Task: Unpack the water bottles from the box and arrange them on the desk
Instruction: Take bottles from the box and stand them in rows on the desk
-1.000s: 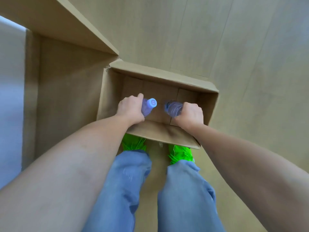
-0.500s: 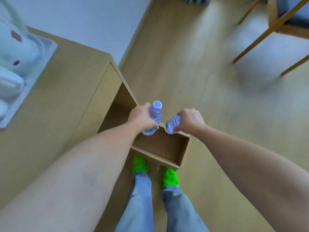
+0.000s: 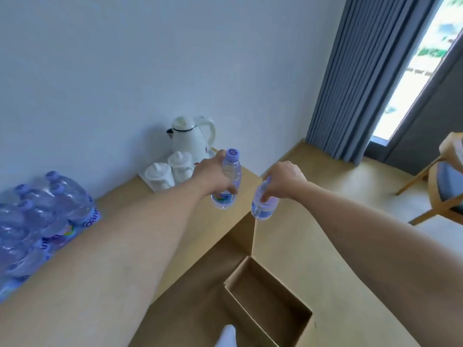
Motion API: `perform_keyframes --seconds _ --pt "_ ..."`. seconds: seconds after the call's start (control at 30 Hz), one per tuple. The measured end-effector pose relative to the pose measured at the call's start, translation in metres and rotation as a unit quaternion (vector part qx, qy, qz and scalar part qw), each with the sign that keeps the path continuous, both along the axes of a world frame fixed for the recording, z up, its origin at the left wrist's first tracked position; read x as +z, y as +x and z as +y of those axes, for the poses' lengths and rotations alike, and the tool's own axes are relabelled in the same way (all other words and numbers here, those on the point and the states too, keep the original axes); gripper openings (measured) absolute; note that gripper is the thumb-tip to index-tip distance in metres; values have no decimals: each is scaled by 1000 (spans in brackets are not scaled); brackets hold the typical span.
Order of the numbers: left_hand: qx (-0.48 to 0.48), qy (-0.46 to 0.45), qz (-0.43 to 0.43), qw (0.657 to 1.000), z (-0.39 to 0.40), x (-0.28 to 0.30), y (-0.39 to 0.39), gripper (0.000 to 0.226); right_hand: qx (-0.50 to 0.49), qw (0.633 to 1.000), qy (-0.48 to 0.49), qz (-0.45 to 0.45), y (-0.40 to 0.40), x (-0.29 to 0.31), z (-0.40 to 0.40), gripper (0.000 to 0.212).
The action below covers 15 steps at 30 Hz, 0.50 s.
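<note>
**Two bottles lifted, one in each hand, over the tabletop's end**

Head view. Two small clear plastic water bottles with lilac caps and labels are in the air, one per hand. The left hand (image 3: 211,177) grasps the left-hand bottle (image 3: 229,182) round its middle, fingers curled about it; the bottle stands nearly upright, its cap at 12 o'clock from the hand, and it hangs above the far end of the light wooden tabletop (image 3: 140,196). The right hand (image 3: 281,180) grasps the right-hand bottle (image 3: 263,205) from above near its top, so the cap is hidden under the fingers; the body hangs at about 7 o'clock from the hand, just past the tabletop's end edge. The two bottles are near each other but apart.

One open brown cardboard box (image 3: 270,304) sits on the pale wooden floor (image 3: 325,184) at 6 o'clock from the hands, well below them. The part of its inside that shows holds nothing.

On the tabletop, at 9 o'clock from the left hand, lies one shrink-wrapped pack of clear water bottles with lilac caps (image 3: 37,221); five caps can be counted, the rest blurred. At 11 o'clock from the left hand, against the white wall, stand one white electric kettle (image 3: 193,136) and two white lidded cups (image 3: 170,170), just beside each other on a white tray.

One grey-blue curtain (image 3: 355,78) hangs at 1 o'clock, and one wooden chair with a blue seat (image 3: 441,186) stands at 3 o'clock.
</note>
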State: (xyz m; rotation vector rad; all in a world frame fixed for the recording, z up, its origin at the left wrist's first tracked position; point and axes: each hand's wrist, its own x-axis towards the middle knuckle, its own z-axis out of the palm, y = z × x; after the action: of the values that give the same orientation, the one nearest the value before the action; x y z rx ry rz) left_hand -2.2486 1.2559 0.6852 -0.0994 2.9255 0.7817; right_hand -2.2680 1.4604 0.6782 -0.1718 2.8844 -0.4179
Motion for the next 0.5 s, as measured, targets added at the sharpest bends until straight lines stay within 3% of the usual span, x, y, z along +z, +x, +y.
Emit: perform_keyframes --seconds 0.2,0.4,0.5 --pt "107 93 34 989 -125 17 64 90 99 995 -5 29 24 33 -126 47" --pt "178 64 9 982 -224 6 134 62 170 985 -23 21 62 15 -243 48" --pt "211 86 13 974 -264 -3 158 60 208 978 -26 5 78 0 -293 50"
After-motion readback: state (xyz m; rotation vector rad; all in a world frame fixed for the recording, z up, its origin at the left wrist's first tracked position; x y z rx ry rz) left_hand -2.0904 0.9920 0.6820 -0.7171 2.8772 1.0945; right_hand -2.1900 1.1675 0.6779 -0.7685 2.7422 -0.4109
